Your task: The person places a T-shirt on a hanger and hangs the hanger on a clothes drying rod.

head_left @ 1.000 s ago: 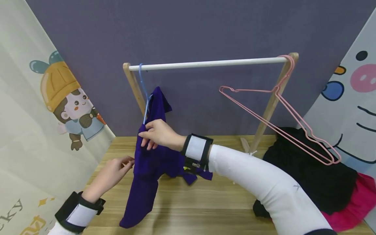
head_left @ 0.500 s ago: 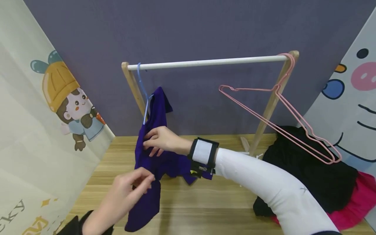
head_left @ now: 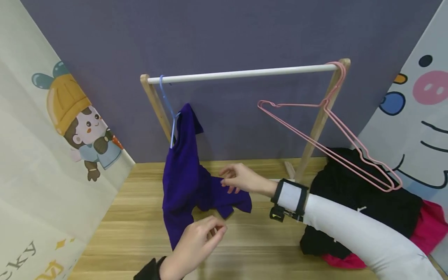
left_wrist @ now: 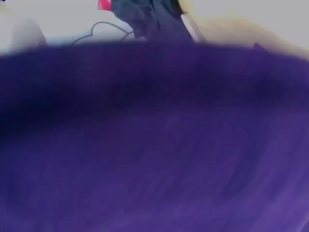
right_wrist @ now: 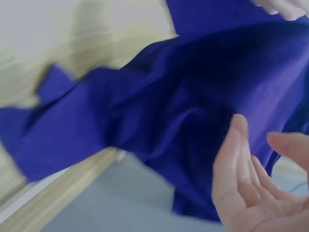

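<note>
A purple garment (head_left: 185, 171) hangs from a blue hanger (head_left: 167, 100) at the left end of the white rail (head_left: 241, 74). Its lower parts trail onto the wooden table. My left hand (head_left: 199, 243), fingers loosely bent and holding nothing, is in front of the garment's lower part; whether it touches the cloth I cannot tell. Blurred purple cloth (left_wrist: 159, 154) fills most of the left wrist view. My right hand (head_left: 243, 179) hovers over the garment's right-hand part with relaxed fingers. In the right wrist view, the right thumb and fingers (right_wrist: 236, 159) are apart, nothing between them.
Two pink hangers (head_left: 325, 103) hang at the rail's right end, by the wooden post (head_left: 315, 128). Below them lies a black garment (head_left: 364, 198) over a red one (head_left: 432, 225). A grey panel (head_left: 238, 35) stands behind the rack, with printed curtains (head_left: 24, 128) at the sides.
My right hand has let go of the purple garment and drawn away to the right. The left hand has moved rightward across the front of the garment.
</note>
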Demonstrator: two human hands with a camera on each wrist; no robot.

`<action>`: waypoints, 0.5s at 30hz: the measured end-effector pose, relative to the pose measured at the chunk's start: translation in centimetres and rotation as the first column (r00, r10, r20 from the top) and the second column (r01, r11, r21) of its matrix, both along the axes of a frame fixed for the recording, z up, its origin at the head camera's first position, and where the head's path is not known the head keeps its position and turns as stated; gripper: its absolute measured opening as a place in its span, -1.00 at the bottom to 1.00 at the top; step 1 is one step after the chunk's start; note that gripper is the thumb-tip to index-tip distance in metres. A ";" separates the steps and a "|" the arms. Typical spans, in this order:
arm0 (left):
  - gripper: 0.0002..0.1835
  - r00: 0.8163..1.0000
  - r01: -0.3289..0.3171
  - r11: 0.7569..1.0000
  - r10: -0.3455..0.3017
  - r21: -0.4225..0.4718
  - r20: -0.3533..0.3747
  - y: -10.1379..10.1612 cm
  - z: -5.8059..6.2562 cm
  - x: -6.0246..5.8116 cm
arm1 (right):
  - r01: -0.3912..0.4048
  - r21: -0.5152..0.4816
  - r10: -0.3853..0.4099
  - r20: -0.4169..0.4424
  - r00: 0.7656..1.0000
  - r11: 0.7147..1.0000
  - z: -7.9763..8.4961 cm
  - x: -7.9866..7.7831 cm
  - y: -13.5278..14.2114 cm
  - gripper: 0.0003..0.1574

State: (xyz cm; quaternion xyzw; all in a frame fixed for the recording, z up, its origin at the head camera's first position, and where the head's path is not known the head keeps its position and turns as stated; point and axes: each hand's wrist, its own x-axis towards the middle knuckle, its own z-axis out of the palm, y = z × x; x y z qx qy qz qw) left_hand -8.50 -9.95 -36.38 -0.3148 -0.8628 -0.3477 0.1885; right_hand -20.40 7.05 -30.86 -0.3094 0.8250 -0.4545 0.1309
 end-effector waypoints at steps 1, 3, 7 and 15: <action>-0.94 1.000 -0.006 1.000 0.006 0.006 0.002 0.3 -0.5 0.0 | 0.004 0.020 -0.003 -0.014 1.000 1.000 -0.4 0.1 0.9 -0.68; -0.94 1.000 -0.018 1.000 0.018 0.013 0.002 1.0 -1.4 -0.1 | 0.009 0.054 -0.008 -0.037 0.999 0.999 -1.4 0.3 2.8 -0.69; -0.93 0.999 -0.039 0.999 0.039 0.016 0.024 2.5 -3.0 -0.2 | 0.030 0.088 -0.023 -0.069 0.997 0.996 -3.5 0.9 6.6 -0.73; -0.92 0.996 -0.058 0.998 0.058 0.004 0.072 5.7 -6.4 -0.8 | 0.194 0.255 -0.129 -0.250 0.960 0.947 -7.0 1.8 13.9 -0.78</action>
